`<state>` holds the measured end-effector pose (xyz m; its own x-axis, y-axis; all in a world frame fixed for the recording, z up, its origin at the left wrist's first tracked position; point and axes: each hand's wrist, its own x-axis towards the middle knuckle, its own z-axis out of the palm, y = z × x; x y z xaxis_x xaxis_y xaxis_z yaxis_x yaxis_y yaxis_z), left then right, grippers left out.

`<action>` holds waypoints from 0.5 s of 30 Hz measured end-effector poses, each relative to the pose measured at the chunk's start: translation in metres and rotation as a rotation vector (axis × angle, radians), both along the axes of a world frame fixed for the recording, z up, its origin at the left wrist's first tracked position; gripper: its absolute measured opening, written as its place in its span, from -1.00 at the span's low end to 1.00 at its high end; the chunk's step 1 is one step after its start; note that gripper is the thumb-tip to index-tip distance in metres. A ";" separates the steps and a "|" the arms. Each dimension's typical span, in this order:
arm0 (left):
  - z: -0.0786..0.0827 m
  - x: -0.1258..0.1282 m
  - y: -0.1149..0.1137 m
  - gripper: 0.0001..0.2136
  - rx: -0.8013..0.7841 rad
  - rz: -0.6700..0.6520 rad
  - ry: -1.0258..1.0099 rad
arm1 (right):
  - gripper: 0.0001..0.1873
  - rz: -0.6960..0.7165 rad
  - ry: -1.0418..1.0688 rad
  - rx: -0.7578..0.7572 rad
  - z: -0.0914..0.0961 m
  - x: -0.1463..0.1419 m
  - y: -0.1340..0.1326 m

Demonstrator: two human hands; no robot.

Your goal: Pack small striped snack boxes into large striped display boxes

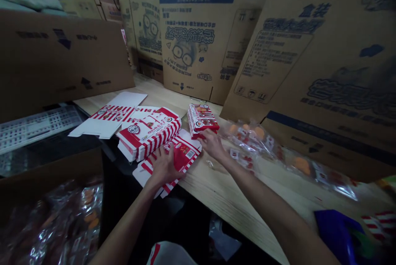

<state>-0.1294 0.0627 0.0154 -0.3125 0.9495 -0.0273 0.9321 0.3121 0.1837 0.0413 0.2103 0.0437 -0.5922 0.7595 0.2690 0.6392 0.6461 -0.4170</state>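
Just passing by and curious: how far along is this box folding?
Barely started, it seems. Done: one folded box stands on the table. In hand: the left hand presses a flat carton, and the right hand touches the folded box. Left: a stack of flat cartons and loose clear packets.

Flat carton blank [185,151]: as I see it from here, red with white stripes and a white barcode panel. It lies unfolded at the near edge of the bench [222,199], its near end overhanging the edge and its left side running under a stack of like blanks [148,131]. Made-up carton [202,120]: same red-and-white print, closed, with small picture panels on its upper face. It stands on the bench just behind the blank's far corner, turned slightly askew.
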 end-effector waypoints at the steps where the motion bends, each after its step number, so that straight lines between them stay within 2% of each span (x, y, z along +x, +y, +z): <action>1: 0.002 0.000 -0.007 0.18 0.003 -0.015 0.007 | -0.82 0.021 0.011 -0.041 -0.006 -0.004 -0.010; 4: 0.008 0.006 -0.031 0.18 0.018 -0.053 0.038 | -0.88 0.079 0.034 -0.175 -0.014 -0.020 -0.031; 8: 0.018 0.011 -0.061 0.12 0.084 -0.075 0.062 | -0.86 0.090 0.115 -0.274 0.002 -0.024 -0.049; 10: 0.026 0.010 -0.073 0.11 0.173 -0.063 0.008 | -0.79 -0.006 0.296 -0.214 0.014 -0.009 -0.064; 12: 0.034 0.010 -0.083 0.12 0.299 -0.074 -0.109 | -0.57 -0.156 0.566 -0.186 0.022 0.016 -0.088; 13: 0.037 0.013 -0.086 0.13 0.360 -0.097 -0.184 | -0.47 -0.200 0.692 -0.247 0.022 0.030 -0.103; 15: 0.042 0.025 -0.091 0.14 0.443 -0.177 -0.342 | -0.34 -0.131 0.865 -0.542 0.019 0.053 -0.136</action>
<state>-0.1045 -0.0282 0.0571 -0.1919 0.9302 0.3129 0.8279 -0.0178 0.5606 0.0942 0.0747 0.0623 -0.2621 0.9507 0.1659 0.0337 0.1808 -0.9829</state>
